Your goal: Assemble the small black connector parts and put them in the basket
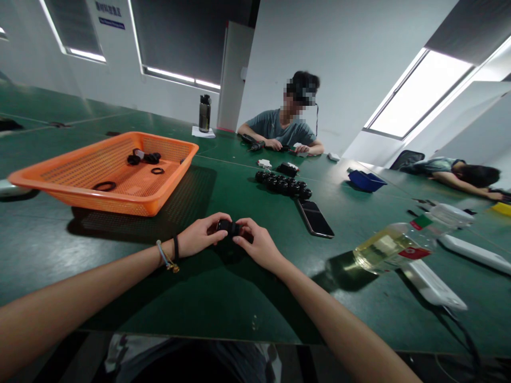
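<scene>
Between my two hands is a small black rounded part [228, 227], held just above the green table [191, 298]. My left hand [203, 233] pinches its left end with thumb and fingers. On the other end, the fingers of my right hand [255, 240] are closed. My fingertips cover much of the part, so its exact kind cannot be made out. Beyond my hands lies a cluster of similar glossy black round parts [281, 184]. A dark-screened phone [316, 217] lies to the right of my right hand.
An orange basket [159, 199] with black rings and cords stands left. On the right are a clear bottle of yellowish liquid [383, 247], a white power strip [433, 284] and a blue tray [365, 181]. Across the table sits a person [281, 127]; another leans forward far right.
</scene>
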`<action>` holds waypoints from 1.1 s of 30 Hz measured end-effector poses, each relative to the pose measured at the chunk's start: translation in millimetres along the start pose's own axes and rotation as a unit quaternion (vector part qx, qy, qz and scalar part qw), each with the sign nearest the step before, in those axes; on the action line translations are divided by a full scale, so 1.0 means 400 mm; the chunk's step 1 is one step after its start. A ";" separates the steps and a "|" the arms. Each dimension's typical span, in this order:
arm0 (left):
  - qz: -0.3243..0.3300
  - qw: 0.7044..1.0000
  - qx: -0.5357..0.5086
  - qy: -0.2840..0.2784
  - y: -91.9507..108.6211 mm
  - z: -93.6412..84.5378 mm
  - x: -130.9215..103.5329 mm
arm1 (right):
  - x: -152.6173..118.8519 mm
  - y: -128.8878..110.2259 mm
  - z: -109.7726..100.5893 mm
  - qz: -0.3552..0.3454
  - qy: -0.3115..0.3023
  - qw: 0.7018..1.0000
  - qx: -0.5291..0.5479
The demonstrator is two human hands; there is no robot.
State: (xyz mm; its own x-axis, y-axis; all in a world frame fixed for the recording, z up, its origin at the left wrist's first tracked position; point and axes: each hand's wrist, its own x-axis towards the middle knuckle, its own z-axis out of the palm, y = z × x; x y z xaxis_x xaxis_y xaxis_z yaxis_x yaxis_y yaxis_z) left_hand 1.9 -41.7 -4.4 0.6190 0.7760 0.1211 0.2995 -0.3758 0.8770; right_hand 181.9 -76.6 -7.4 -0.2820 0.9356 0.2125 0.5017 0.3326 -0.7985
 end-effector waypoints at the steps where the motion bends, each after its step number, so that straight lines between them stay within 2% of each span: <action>1: -0.001 1.000 0.002 -0.001 0.000 0.000 0.000 | 0.000 -0.001 0.000 0.000 -0.001 1.000 -0.001; 33: 0.000 1.000 0.003 -0.002 0.004 -0.001 0.000 | 0.000 -0.011 -0.002 0.009 -0.008 1.000 -0.007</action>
State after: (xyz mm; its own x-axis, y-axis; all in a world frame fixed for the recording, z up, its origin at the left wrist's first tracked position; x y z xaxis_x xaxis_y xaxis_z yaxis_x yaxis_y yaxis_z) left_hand 2.1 -42.2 -2.9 0.6225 0.7735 0.1193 0.3036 -0.3792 0.8741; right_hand 180.6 -78.1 -3.6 -0.2862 0.9395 0.1882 0.5187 0.3170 -0.7940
